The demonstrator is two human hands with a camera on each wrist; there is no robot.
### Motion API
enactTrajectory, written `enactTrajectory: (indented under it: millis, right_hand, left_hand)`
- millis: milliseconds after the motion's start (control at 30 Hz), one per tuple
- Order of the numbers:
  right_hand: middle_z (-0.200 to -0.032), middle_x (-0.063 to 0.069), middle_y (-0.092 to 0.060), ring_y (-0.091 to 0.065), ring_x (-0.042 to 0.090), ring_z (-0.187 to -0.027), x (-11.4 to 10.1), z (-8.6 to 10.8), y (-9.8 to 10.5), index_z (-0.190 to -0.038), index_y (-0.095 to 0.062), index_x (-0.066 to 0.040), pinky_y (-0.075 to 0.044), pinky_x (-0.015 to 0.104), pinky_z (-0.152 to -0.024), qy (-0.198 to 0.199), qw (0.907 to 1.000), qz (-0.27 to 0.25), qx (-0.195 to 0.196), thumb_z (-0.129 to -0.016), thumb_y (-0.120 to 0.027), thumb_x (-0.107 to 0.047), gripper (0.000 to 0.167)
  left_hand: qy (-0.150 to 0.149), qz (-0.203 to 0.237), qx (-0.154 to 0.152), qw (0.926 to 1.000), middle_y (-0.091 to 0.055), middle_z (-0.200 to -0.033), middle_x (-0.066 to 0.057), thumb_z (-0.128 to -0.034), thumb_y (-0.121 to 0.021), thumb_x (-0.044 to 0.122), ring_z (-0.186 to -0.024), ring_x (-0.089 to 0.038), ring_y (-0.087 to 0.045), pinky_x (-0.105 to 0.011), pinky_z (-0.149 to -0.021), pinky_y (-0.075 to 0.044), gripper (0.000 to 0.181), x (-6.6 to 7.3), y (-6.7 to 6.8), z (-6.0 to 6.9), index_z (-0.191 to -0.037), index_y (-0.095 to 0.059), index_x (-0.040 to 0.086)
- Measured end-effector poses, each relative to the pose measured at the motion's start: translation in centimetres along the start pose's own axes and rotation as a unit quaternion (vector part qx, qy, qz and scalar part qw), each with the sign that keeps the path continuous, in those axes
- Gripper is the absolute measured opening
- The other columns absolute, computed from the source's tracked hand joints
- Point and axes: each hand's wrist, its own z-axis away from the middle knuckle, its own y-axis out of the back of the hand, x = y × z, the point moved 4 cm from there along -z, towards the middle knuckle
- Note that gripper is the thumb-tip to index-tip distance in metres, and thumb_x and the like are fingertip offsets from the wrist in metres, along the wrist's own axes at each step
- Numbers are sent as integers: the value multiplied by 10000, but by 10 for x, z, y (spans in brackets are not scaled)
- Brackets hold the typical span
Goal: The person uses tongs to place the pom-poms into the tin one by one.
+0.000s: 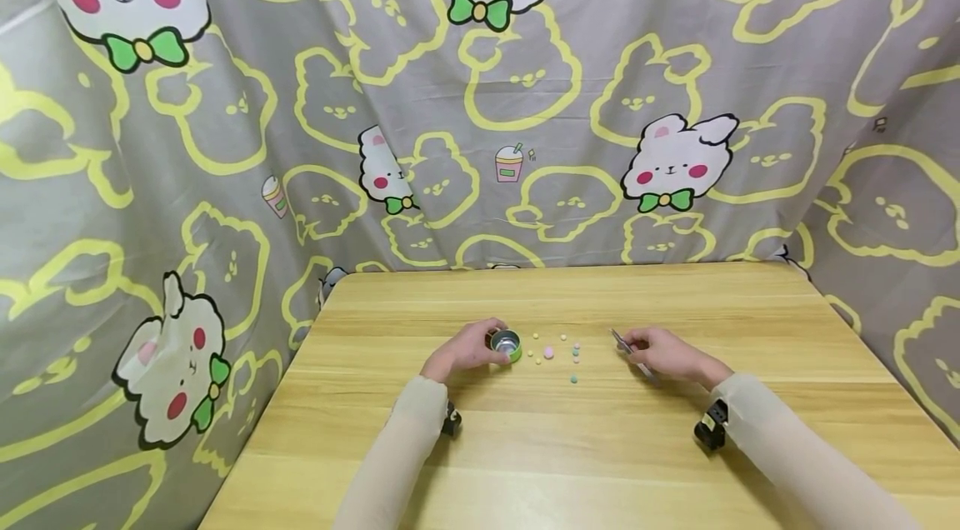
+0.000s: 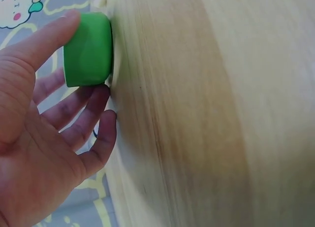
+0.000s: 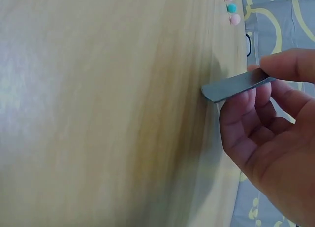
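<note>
Head view: the left hand grips a silver-lined green tin.

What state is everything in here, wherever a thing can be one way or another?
Green tin: upright, open at the top; contents unclear.
Metal tool: held at a slant.
Small balls: loose, scattered on the table.
Left grip: holding the tin.
Right grip: pinching the tool.
Curtain: hanging.

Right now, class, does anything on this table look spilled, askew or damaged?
Only the small coloured balls stand out: they lie scattered loose on the table beside the green tin, though whether they spilled cannot be told. Nothing looks visibly damaged.
</note>
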Motion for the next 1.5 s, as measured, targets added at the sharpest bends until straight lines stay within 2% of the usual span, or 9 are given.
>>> enactTrajectory:
  millis: [100,267,333,433,600,700,1100,1333,1500]
  right_hand:
    - [-839,94,-582,-515,190,-735,-1,-1,1,-1045,-636,66,-443,288,-618,40,10000,-78,-12,-865,-536,10,213]
    - [-763,122,-525,-513,187,-595,-2,-2,0,-1018,-609,92,-445,303,-499,-121,9984,-537,-139,-897,-465,40,195]
    - [-750,109,-521,-491,164,-561,-5,-3,1,-1009,-617,71,-428,291,-480,-41,9995,-302,-112,-902,-466,29,189]
    - [-748,80,-544,-483,136,-568,-11,-6,0,-976,-644,16,-418,276,-501,230,9988,428,26,-901,-494,2,168]
    - [-786,22,-577,-480,136,-670,-17,-14,-4,-909,-659,-49,-404,313,-602,563,9898,1296,198,-911,-543,-39,116]
    - [-795,-7,-581,-475,138,-687,-19,-18,-7,-908,-660,-67,-397,329,-629,599,9855,1567,235,-934,-553,-78,111]
    - [-863,-7,-626,-544,130,-755,-18,-33,-19,-972,-677,-69,-455,369,-682,787,9736,2130,241,-943,-568,-104,118]
    - [-881,22,-630,-571,170,-793,-20,-32,-22,-1000,-677,-45,-464,401,-706,1078,9672,2287,257,-929,-571,-70,130]
    - [-885,21,-621,-567,171,-790,-23,-33,-23,-1034,-674,-42,-463,403,-706,1017,9672,2313,253,-939,-565,-87,151]
  left_hand:
    - [0,-9,-8,10000,-577,-1193,-64,-811,-760,308,-1063,-180,-542,-358,-920,-416,577,-1,0,1,-1307,-521,137]
    - [-124,67,-14,9999,-573,-1208,-79,-815,-755,312,-1081,-199,-533,-374,-929,-409,637,-1,1,1,-1360,-492,117]
    - [-187,87,-11,9998,-575,-1206,-82,-815,-755,312,-1079,-204,-535,-379,-927,-409,645,-1,1,1,-1365,-488,108]
    - [-251,65,-22,9997,-580,-1193,-74,-817,-753,313,-1064,-196,-539,-373,-919,-414,651,-1,2,1,-1369,-482,101]
    - [-310,89,-57,9995,-585,-1148,-58,-822,-748,305,-1023,-179,-546,-357,-886,-428,652,-2,3,0,-1372,-474,84]
    - [-299,175,-91,9994,-586,-1139,-50,-821,-748,302,-1017,-177,-545,-352,-878,-432,654,-2,4,-1,-1370,-473,77]
    - [-212,273,-109,9993,-591,-1139,-34,-827,-743,314,-1008,-167,-544,-354,-875,-431,620,-6,2,0,-1356,-499,102]
    - [-159,246,-132,9995,-588,-1145,-16,-832,-738,317,-1001,-154,-538,-349,-874,-427,596,-4,0,0,-1352,-507,138]
    - [-184,349,-144,9991,-589,-1131,-15,-833,-738,310,-1002,-162,-539,-355,-870,-428,582,-3,1,0,-1343,-513,142]
